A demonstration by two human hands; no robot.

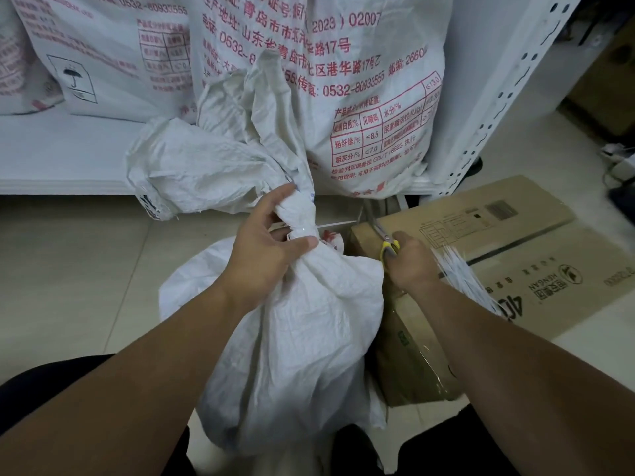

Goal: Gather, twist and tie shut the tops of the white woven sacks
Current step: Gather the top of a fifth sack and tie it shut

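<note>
A filled white woven sack point(302, 324) stands between my knees, its top gathered into a twisted neck. My left hand point(264, 249) grips that neck, thumb below and fingers above. A white cable tie point(330, 227) circles the neck and its tail sticks out to the right. The loose sack top point(206, 159) flares up and left above the grip. My right hand point(409, 266) holds yellow-handled scissors point(385, 240), blades pointing up-left near the tie's tail. A bundle of white ties point(464, 276) lies just right of that hand.
Printed white sacks point(343, 80) stand on a low white shelf point(62, 156) behind. A perforated shelf post point(498, 108) rises at right. Flattened cardboard boxes point(515, 235) lie on the tiled floor to the right, one box point(409, 355) against the sack.
</note>
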